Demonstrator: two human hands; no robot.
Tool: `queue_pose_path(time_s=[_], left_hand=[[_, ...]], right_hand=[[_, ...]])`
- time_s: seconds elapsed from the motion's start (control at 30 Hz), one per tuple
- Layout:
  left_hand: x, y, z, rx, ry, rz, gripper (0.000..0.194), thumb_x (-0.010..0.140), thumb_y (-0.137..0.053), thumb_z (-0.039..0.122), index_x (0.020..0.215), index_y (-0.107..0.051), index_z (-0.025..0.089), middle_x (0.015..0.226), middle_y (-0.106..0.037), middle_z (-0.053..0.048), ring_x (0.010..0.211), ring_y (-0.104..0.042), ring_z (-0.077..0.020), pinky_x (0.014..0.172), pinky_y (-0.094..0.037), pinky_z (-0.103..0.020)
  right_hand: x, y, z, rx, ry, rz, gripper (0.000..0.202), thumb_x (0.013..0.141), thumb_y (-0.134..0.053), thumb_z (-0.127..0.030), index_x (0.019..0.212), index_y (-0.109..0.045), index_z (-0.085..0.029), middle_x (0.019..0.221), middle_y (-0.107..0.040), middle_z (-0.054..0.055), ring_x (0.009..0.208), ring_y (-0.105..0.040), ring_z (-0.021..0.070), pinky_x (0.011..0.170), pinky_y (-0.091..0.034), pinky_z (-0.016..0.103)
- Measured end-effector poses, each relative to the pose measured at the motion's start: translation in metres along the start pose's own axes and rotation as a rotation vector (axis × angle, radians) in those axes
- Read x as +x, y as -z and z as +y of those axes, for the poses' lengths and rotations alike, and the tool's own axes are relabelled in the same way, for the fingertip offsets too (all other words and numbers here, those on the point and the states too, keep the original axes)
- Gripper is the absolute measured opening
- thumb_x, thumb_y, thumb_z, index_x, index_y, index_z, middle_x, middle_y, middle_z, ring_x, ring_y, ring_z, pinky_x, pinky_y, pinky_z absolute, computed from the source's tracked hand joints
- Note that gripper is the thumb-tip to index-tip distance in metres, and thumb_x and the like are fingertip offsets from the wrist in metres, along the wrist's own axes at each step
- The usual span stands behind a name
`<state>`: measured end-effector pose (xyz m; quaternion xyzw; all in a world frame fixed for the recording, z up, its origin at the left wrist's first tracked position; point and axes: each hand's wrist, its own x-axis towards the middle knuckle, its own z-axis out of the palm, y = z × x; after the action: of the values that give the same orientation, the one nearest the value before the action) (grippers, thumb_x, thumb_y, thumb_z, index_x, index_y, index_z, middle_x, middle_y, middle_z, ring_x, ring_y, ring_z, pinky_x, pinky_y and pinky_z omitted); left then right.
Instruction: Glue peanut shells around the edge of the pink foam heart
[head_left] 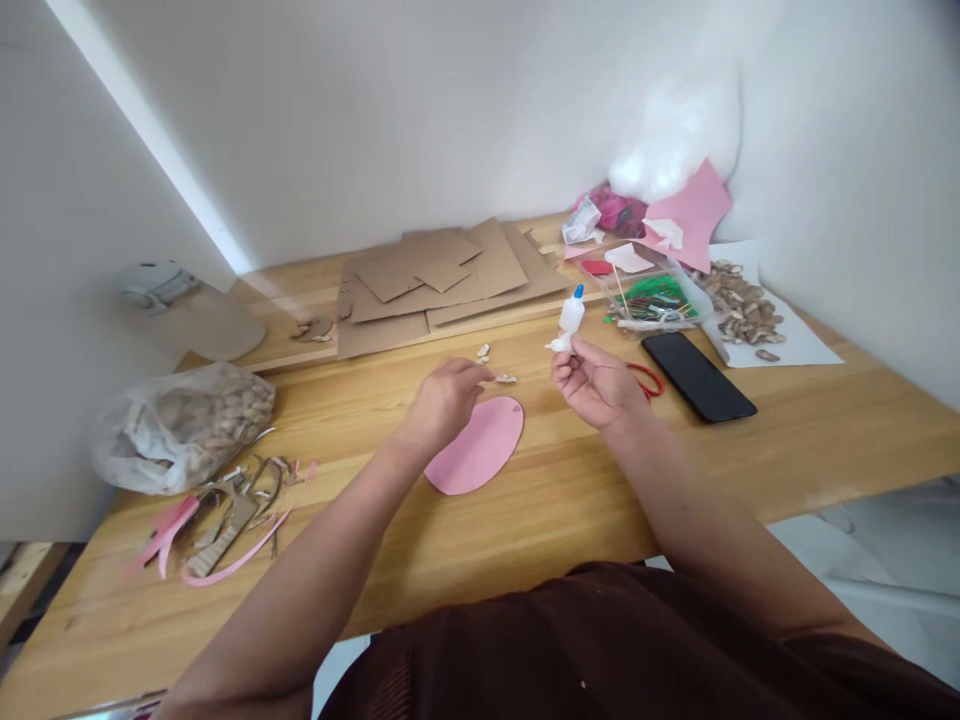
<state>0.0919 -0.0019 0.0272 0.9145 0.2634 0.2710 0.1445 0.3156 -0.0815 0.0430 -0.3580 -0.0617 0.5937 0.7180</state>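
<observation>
My right hand [596, 385] is wrapped round a small white glue bottle [571, 314] with a blue tip, held upright above the table. A small white piece [559, 344] shows at the same fingertips. My left hand [444, 400] hovers over the upper left edge of a pink oval [480, 450], its fingers bent and close together; whether they pinch something is too small to tell. A small dark mark sits near the oval's top right edge. Just beyond the oval lie a few pale shell-like pieces [507, 379].
Cardboard sheets [450, 275] lie at the back. On the right are a black phone [697, 376], red-handled scissors [651, 381], a clear box [652, 300] and shell pieces [742, 305] on paper. A plastic bag [187, 425] and scraps [240, 515] lie left.
</observation>
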Motion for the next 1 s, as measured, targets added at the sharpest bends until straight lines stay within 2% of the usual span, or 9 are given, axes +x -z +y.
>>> queue_pose_path(time_s=[0.13,0.23,0.4,0.53,0.7,0.8,0.9,1.0], left_hand=[[0.038,-0.025,-0.001,0.009,0.048,-0.170,0.030,0.083,-0.061,-0.001,0.101,-0.076,0.019,0.099,-0.077,-0.007,0.097,-0.068,-0.0222,0.091,-0.054,-0.037],[0.053,-0.041,-0.005,-0.011,0.113,-0.270,0.027,0.081,-0.065,0.002,0.097,-0.077,0.020,0.097,-0.076,-0.006,0.094,-0.068,-0.0212,0.089,-0.053,-0.035],[0.056,-0.047,-0.009,-0.021,0.191,-0.266,0.020,0.085,-0.063,0.006,0.089,-0.077,0.019,0.093,-0.075,-0.006,0.088,-0.068,-0.0196,0.085,-0.053,-0.032],[0.045,-0.034,-0.008,-0.092,0.301,-0.185,0.019,0.090,-0.061,0.014,0.100,-0.077,0.018,0.092,-0.076,-0.007,0.082,-0.068,-0.0182,0.082,-0.053,-0.032],[0.012,-0.010,0.004,-0.702,0.568,0.017,0.029,0.087,-0.070,0.027,0.114,-0.073,0.016,0.079,-0.070,-0.002,0.064,-0.059,-0.0110,0.066,-0.051,-0.027],[-0.009,0.002,0.017,-0.934,0.626,0.075,0.045,0.079,-0.081,0.034,0.118,-0.071,0.015,0.080,-0.069,-0.001,0.070,-0.061,-0.0103,0.071,-0.052,-0.027],[-0.027,0.011,0.029,-1.043,0.679,0.134,0.059,0.074,-0.086,0.036,0.126,-0.068,0.016,0.081,-0.070,-0.001,0.074,-0.063,-0.0105,0.075,-0.052,-0.028],[-0.042,0.018,0.039,-1.116,0.728,0.188,0.060,0.069,-0.090,0.035,0.123,-0.070,0.017,0.082,-0.070,0.000,0.073,-0.065,-0.0105,0.076,-0.053,-0.028]], right_hand=[[0.000,0.001,0.002,0.063,-0.015,0.013,0.007,0.094,-0.062,-0.010,0.093,-0.065,-0.016,0.075,-0.063,-0.002,0.059,-0.058,0.0035,0.050,-0.048,0.010],[-0.001,0.000,0.002,0.067,-0.008,0.017,0.008,0.094,-0.061,-0.009,0.089,-0.064,-0.015,0.074,-0.062,-0.002,0.058,-0.058,0.0039,0.049,-0.047,0.011],[-0.004,-0.004,0.002,0.053,-0.015,0.000,0.008,0.093,-0.064,-0.010,0.088,-0.064,-0.016,0.071,-0.063,-0.002,0.057,-0.057,0.0049,0.048,-0.047,0.012],[-0.005,-0.005,0.002,0.070,-0.026,0.018,0.009,0.094,-0.062,-0.011,0.088,-0.064,-0.017,0.069,-0.062,-0.003,0.055,-0.056,0.0047,0.047,-0.047,0.012],[-0.006,-0.004,0.003,0.068,-0.026,-0.024,0.010,0.094,-0.063,-0.010,0.085,-0.064,-0.014,0.069,-0.063,-0.002,0.055,-0.058,0.0046,0.046,-0.047,0.012],[-0.008,-0.006,0.005,0.061,-0.044,-0.035,0.012,0.095,-0.061,-0.009,0.085,-0.064,-0.013,0.069,-0.064,-0.001,0.055,-0.058,0.0047,0.046,-0.048,0.012],[-0.010,-0.007,0.007,0.039,-0.057,-0.042,0.011,0.095,-0.063,-0.010,0.085,-0.065,-0.014,0.071,-0.066,-0.001,0.055,-0.059,0.0045,0.047,-0.049,0.012],[-0.010,-0.007,0.009,0.019,-0.059,-0.051,0.011,0.093,-0.065,-0.009,0.083,-0.065,-0.015,0.071,-0.067,-0.001,0.055,-0.058,0.0046,0.047,-0.050,0.012]])
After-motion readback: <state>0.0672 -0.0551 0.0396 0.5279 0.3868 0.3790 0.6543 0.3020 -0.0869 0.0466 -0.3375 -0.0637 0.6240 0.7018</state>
